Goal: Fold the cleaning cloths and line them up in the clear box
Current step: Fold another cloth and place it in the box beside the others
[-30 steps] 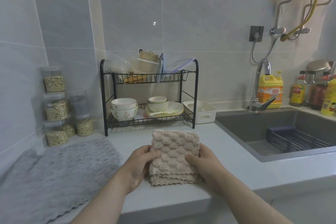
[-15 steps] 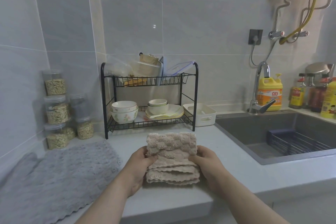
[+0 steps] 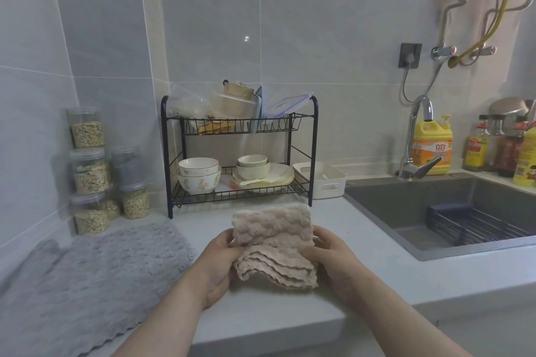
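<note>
From the head view, you hold the folded beige cloth [image 3: 272,240] between both hands just over the counter [image 3: 261,313]: left hand [image 3: 220,264] pinching its nine o'clock side, right hand [image 3: 333,261] its three o'clock side. Its layered free edges face six o'clock, the fold twelve. The clear containers [image 3: 191,107] sit atop the dish rack [image 3: 314,153] at twelve o'clock, well apart, about equally near either hand.
</note>
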Demonstrator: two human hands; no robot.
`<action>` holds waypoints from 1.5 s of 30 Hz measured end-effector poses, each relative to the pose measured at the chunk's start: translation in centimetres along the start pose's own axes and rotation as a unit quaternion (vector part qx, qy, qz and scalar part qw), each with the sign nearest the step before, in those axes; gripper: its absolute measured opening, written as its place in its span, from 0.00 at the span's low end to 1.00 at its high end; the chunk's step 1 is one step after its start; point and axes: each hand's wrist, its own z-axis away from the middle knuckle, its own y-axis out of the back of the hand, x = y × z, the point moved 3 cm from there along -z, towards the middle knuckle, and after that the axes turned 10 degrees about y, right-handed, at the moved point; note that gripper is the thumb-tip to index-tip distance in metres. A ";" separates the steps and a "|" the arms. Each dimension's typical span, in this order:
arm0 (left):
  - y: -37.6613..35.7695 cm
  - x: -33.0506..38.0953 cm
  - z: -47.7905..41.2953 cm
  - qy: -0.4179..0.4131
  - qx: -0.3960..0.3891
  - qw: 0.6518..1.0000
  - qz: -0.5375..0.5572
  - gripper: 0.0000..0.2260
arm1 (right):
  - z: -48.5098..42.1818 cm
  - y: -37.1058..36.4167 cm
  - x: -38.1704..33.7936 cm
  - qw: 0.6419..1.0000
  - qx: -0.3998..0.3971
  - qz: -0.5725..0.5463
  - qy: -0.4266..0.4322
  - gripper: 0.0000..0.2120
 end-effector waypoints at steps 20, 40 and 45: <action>0.0 0.0 -0.1 0.041 -0.016 0.998 0.036 0.14 | -0.1 -0.2 0.2 0.997 0.043 0.025 -0.052 0.09; 0.3 -1.0 -0.5 -0.124 0.103 0.959 -0.234 0.19 | 0.9 -0.5 -0.5 0.962 0.033 0.263 0.065 0.13; 0.2 -0.7 0.1 -0.131 0.112 0.951 -0.258 0.13 | 1.3 -1.0 -0.7 0.941 -0.021 0.331 0.065 0.20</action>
